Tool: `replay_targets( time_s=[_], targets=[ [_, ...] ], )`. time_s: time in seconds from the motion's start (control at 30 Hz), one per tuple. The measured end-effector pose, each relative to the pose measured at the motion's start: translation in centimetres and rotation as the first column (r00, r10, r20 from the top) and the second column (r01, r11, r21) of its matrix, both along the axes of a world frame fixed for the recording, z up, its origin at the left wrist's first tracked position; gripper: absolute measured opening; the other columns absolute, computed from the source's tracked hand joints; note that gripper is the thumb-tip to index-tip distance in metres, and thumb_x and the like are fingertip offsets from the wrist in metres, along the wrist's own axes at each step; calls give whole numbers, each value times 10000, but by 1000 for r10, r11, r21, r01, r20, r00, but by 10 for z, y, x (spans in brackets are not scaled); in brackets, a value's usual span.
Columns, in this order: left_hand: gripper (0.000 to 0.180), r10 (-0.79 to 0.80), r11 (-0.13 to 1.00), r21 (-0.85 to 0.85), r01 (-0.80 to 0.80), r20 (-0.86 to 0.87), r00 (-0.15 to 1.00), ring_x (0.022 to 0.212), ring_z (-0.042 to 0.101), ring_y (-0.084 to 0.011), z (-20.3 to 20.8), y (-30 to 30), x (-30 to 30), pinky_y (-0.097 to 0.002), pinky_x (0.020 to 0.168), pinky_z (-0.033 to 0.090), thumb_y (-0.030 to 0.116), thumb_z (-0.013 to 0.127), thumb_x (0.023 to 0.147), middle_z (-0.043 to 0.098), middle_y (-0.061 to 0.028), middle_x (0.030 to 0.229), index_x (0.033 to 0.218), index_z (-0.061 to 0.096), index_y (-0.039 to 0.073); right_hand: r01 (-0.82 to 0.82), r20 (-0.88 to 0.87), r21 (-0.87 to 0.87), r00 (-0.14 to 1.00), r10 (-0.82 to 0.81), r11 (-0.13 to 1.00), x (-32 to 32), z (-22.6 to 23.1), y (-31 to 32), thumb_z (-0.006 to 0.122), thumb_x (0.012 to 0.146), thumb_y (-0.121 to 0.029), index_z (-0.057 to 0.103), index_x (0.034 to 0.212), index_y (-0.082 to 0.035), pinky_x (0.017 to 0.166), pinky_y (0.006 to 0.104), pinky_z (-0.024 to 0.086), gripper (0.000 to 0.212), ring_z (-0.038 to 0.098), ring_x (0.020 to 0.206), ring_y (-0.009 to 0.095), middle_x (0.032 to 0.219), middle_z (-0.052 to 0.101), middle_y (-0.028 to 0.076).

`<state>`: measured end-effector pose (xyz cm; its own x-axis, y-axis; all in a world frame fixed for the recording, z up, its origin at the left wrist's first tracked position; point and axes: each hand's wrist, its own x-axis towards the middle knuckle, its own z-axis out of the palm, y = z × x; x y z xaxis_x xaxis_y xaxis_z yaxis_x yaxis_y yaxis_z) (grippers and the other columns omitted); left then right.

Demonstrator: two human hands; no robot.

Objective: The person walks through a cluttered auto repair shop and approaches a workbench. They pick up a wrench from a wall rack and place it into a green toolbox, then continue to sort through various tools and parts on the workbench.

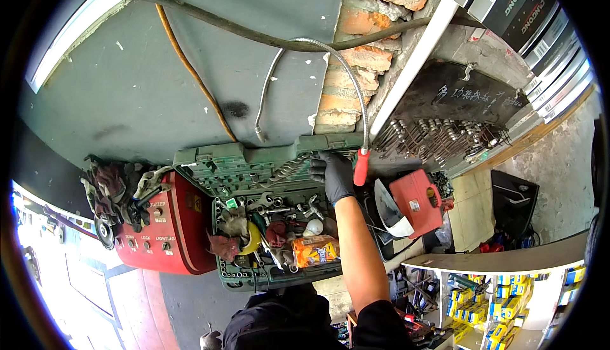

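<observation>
My right hand, in a dark glove, reaches to the raised lid of a green tool case. Its fingers are apart over the row of wrenches held in that lid; no tool shows clearly in them. Close beside the hand hangs a red-handled flexible metal tool, its shaft bent over a dark cable. In the case tray lie sockets, loose wrenches, rags, a yellow tape roll and an orange packet. At the lower edge a grey shape may be my gloved left hand; its fingers cannot be made out.
A red control box with switches, topped by dirty work gloves, stands left. To the right are a red plastic case, a rack of hanging tools and shelves with yellow boxes. A grey panel and broken brickwork lie ahead.
</observation>
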<state>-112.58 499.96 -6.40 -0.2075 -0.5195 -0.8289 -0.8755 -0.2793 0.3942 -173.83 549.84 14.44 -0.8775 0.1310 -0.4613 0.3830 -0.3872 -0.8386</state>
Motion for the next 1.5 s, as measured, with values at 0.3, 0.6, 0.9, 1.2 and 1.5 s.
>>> replay_targets(
  time_s=[0.3,0.6,0.9,1.2,1.5],
  targets=[
    [261,-5,998,-58,6,28,1000,533,572,-164,27,20,-16,-369,486,410,217,800,863,693,-95,688,840,790,-43,-45,-102,-112,994,34,993,1,-38,24,564,1095,-498,711,1178,-50,790,437,593,479,722,839,235,1028,772,102],
    [302,60,998,28,-59,-30,998,456,485,-137,59,29,-47,-373,446,346,216,773,889,585,-38,571,674,707,13,326,-150,-29,933,-327,945,-3,-45,25,845,937,-192,719,1060,-82,726,324,541,207,660,774,157,935,694,15],
    [371,17,994,-104,-16,12,1000,419,424,-127,64,31,-46,-367,432,303,251,769,892,499,15,518,595,656,60,270,-53,-111,960,-277,957,3,-6,0,742,1000,-219,674,1184,-53,836,448,623,256,748,985,310,1111,742,123],
    [446,-80,996,-21,83,122,989,389,409,-140,85,25,-71,-363,401,309,391,740,914,467,23,488,558,609,158,377,47,-258,925,-378,890,-2,-30,9,622,1064,-271,661,1185,-57,798,492,627,249,740,940,338,1086,739,143],
    [337,-140,986,-80,145,62,988,408,450,-144,49,27,-51,-361,410,340,335,756,917,549,1,533,686,740,90,276,-109,-183,948,-299,943,2,-25,14,685,1046,-230,677,1124,-51,688,462,639,195,747,766,303,957,740,129]
  ],
)
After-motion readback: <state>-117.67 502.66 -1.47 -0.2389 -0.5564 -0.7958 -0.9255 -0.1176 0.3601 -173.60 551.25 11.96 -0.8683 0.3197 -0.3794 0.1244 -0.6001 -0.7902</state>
